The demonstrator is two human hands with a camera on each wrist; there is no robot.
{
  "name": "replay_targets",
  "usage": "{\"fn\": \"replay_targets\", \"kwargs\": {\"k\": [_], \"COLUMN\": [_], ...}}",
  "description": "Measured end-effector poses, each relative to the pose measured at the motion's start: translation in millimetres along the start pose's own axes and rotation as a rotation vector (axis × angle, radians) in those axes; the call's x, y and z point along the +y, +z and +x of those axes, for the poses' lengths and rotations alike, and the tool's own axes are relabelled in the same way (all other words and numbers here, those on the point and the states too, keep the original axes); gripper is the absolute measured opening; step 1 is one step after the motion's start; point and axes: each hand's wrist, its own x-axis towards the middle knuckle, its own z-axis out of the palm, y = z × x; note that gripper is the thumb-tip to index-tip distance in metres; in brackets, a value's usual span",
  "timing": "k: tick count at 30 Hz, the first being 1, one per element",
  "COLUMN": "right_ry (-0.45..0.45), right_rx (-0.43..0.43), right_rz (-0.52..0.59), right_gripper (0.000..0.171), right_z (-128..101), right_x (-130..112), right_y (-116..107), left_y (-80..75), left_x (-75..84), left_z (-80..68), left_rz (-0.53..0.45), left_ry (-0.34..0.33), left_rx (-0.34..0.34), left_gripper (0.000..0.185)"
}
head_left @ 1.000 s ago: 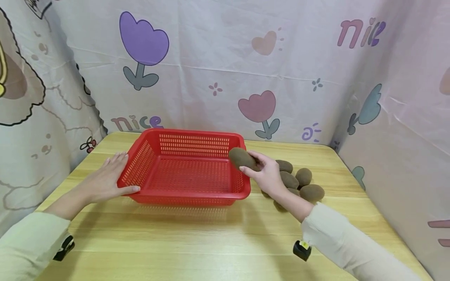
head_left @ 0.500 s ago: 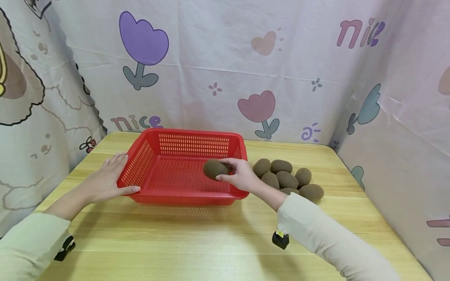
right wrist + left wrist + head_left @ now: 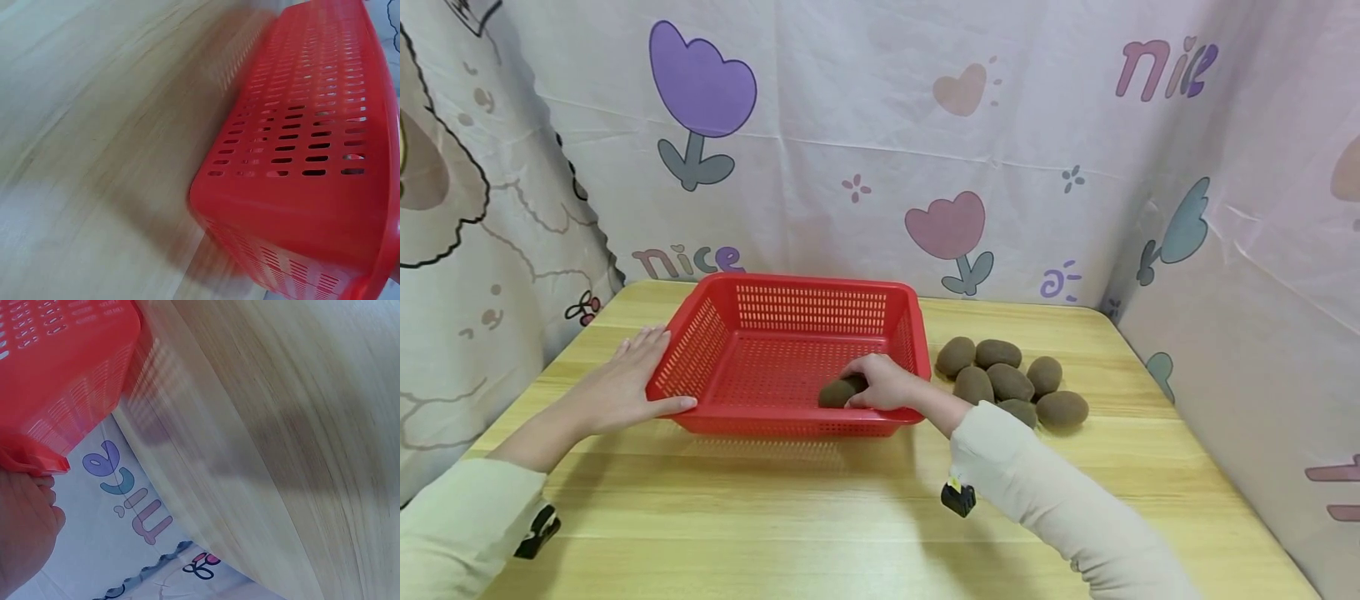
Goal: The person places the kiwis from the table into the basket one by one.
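Before you hangs a printed fabric backdrop [image 3: 827,100], behind the wood-grain tabletop [image 3: 760,525]. On that tabletop sits your red perforated plastic basket [image 3: 808,302]. Your left hand [image 3: 634,382] rests at its left side, fingers fairly straight and spread, thumb on the front left corner, gripping nothing. Your right hand [image 3: 886,383] reaches inside, fingers and thumb curled round one kiwifruit [image 3: 835,395] low beside the front wall. Seven loose kiwifruits [image 3: 1010,382] lie clustered right of the basket.
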Motion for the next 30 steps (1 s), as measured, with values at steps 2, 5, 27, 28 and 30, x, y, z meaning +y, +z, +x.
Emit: {"fn": "replay_targets", "kwargs": {"k": [2, 5, 27, 28, 30], "right_ry": [0.009, 0.020, -0.015, -0.017, -0.025], "right_rx": [-0.016, -0.043, 0.286, 0.319, 0.380], "right_rz": [-0.006, -0.008, 0.256, 0.259, 0.271], "right_gripper": [0.035, 0.034, 0.030, 0.030, 0.030], "right_z": [2.7, 6.2, -18.4, -21.2, -26.8], "right_x": [0.3, 1.9, 0.9, 1.4, 3.2], "right_y": [1.2, 2.8, -13.0, -14.1, -15.6], "left_y": [-0.1, 0.2, 0.2, 0.2, 0.3], "left_x": [-0.1, -0.1, 0.2, 0.2, -0.2], "left_z": [0.1, 0.0, 1.0, 0.8, 0.1], "left_rz": [0.000, -0.001, -0.016, -0.017, -0.020], "left_ry": [0.000, 0.000, -0.006, -0.005, -0.003], "left_rx": [-0.002, -0.002, -0.002, -0.002, 0.001], "left_gripper": [0.107, 0.107, 0.107, 0.107, 0.107]}}
